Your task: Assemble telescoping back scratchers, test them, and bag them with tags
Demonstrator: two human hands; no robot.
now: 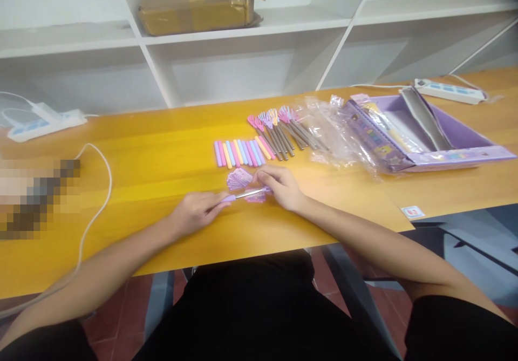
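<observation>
A small back scratcher (248, 192) with a metal rod and a purple grip spans the gap between my two hands. My left hand (199, 210) is closed around the purple grip end. The other end is pinched in my right hand (281, 186), which largely hides the head. Just beyond and beneath the rod lie a fanned stack of purple printed cards (239, 178) and a pinkish stack of cards (256, 196). A row of pastel grip sleeves (238, 152) is laid out behind them. Several back scratcher rods with coloured claw heads (279, 133) lie to the right of the sleeves.
Crumpled clear plastic bags (334, 134) lie beside an open purple box (461, 157) at right. Power strips (44, 123) sit at both back ends. A white cable (95, 210) crosses the left side. Behind the wooden table (162, 161), white shelves hold a brown taped parcel (198, 10).
</observation>
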